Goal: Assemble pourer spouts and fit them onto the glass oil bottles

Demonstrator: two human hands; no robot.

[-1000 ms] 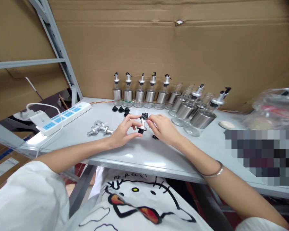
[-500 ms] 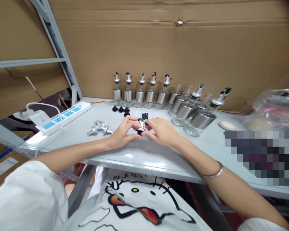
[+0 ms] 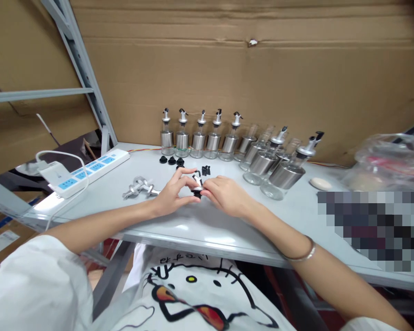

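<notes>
My left hand (image 3: 173,195) and my right hand (image 3: 226,196) meet over the grey table (image 3: 207,225), both pinched on one small silver and black pourer spout (image 3: 196,184). The left thumb and forefinger grip it from the left, the right fingertips press on it from the right. Just beyond the hands lie a few loose black caps (image 3: 206,170). Three black stoppers (image 3: 171,160) sit farther back. A small heap of silver spouts (image 3: 138,187) lies left of my left hand.
Along the cardboard wall stands a row of glass oil bottles with steel sleeves (image 3: 198,140); larger ones (image 3: 285,172) stand at the right. A white power strip (image 3: 89,168) lies at the left edge. A clear plastic bag (image 3: 388,163) sits at far right.
The spout has been lowered and brought closer between both hands; the right fingers have closed tighter on it. The camera has tipped slightly, shifting the scene down.
</notes>
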